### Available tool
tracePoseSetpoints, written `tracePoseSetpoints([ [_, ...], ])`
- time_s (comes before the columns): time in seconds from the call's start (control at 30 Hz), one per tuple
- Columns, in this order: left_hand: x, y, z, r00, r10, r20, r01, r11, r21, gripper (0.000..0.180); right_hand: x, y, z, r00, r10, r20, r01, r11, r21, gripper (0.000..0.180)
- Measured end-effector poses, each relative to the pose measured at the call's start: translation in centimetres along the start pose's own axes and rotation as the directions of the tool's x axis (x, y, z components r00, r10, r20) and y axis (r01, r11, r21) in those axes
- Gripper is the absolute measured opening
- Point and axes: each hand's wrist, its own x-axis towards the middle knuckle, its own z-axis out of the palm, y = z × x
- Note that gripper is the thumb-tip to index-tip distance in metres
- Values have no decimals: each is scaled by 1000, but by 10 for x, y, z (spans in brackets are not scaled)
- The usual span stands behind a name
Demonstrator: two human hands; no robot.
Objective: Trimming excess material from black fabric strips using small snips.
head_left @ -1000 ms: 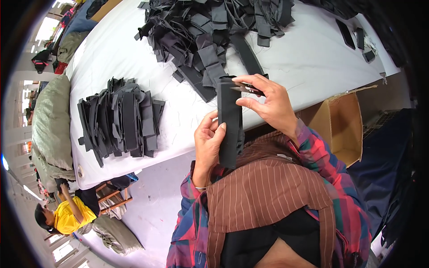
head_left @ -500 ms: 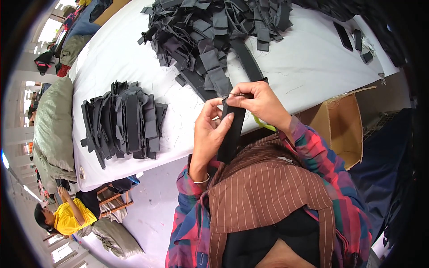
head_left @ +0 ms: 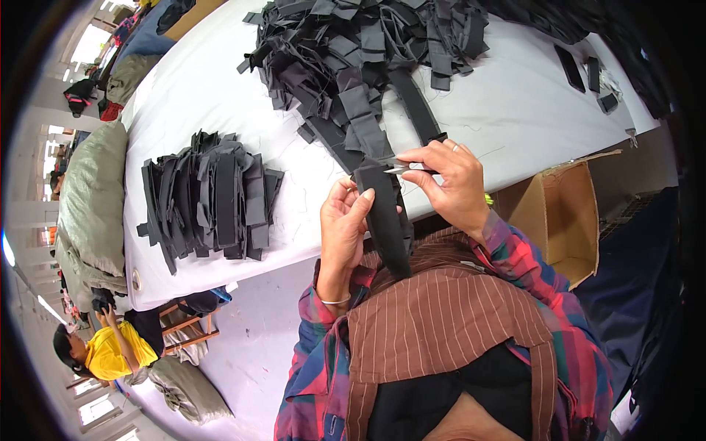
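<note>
My left hand (head_left: 344, 220) is closed on a black fabric strip (head_left: 387, 220), its thumb lying on the front face near the upper end. The strip hangs down over the brown striped apron. My right hand (head_left: 452, 180) grips small thread snips (head_left: 398, 170), whose pointed silver blades reach to the strip's top edge; most of their handle is hidden in the fingers. A long loose pile of dark grey strips (head_left: 360, 44) lies just beyond my hands, and a few strips trail from it toward them. To the left stands a neater stack of strips (head_left: 213, 197).
The white-covered table (head_left: 198, 81) curves round in front of me. At its right lie a black flat rectangular object (head_left: 569, 69) and small dark pieces. An open cardboard box (head_left: 570, 220) stands below the right edge. At far left are a stuffed sack (head_left: 92, 206) and a seated person in yellow (head_left: 114, 353).
My right hand has moved right and away from the strip's top, and the silver blades now show at its edge. My left hand still holds the strip, its lower end swung right.
</note>
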Motion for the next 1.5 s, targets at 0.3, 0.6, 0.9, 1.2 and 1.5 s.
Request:
tracePoseSetpoints([
  [0.3, -4, 0, 0, 1000, 7, -12, -7, 1000, -22, 26, -1, 5, 1, 1000, 19, -2, -19, 997, -69, 15],
  [0.6, 0, 6, 5, 998, 48, -47, -52, 996, -79, 32, -6, -6, 3, 811, 413, 415, -520, 834, 185, 20],
  [0.9, -7, 4, 15, 846, 518, -129, -369, 742, 560, 29, 3, -2, 5, 762, 485, 430, -633, 416, 653, 10],
  [1.2, -17, -19, 28, 995, 90, -45, -88, 995, 44, 33, -3, 1, 7, 685, 507, 524, -616, 19, 787, 11],
  [1.5, 8, -9, 4, 932, 358, -53, -337, 912, 233, 54, -24, -19, 22, 647, 471, 600, -695, 41, 718, 16],
])
